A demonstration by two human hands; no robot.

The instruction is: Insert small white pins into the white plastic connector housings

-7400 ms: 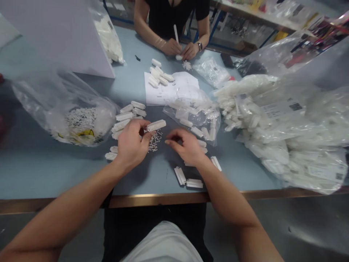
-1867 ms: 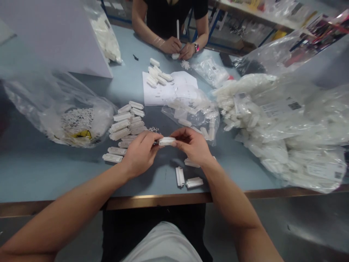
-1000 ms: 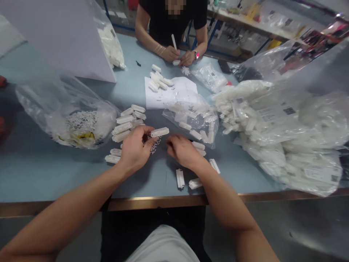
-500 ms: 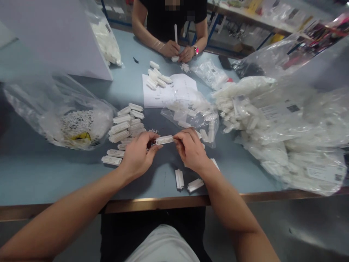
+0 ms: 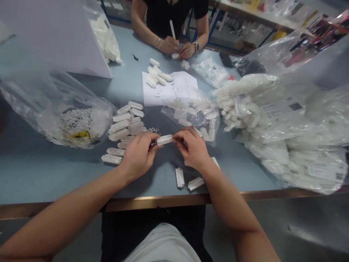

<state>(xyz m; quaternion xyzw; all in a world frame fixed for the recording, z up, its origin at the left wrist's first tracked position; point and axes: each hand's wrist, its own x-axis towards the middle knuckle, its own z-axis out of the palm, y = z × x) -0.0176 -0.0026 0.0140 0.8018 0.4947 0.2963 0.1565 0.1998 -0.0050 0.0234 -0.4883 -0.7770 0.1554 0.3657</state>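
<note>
Between my two hands, a little above the table, is a white slotted plastic strip [image 5: 164, 139]. My left hand [image 5: 138, 153] pinches its left end between thumb and fingers. At the other end, the fingertips of my right hand [image 5: 192, 147] close on the strip. Beside my left hand lie rows of similar white strips [image 5: 119, 126], some with printed marks. Small white bits [image 5: 152, 130] are scattered just behind the held strip. Two loose white strips [image 5: 179, 178] rest in front of my right hand, and another is partly hidden by my right wrist.
A clear bag of small white pieces [image 5: 76, 122] stands on the left. Large bags of white parts [image 5: 283, 120] crowd the right. An opened bag [image 5: 191, 109] overlaps a paper sheet [image 5: 151, 96]. Opposite, a co-worker's hands [image 5: 177, 49] hold a white pen-like tool and a white piece.
The held strip is turned slightly, and both hands stay on its ends. The co-worker's pen-like tool has tilted a little to the left. The whole view has shifted slightly.
</note>
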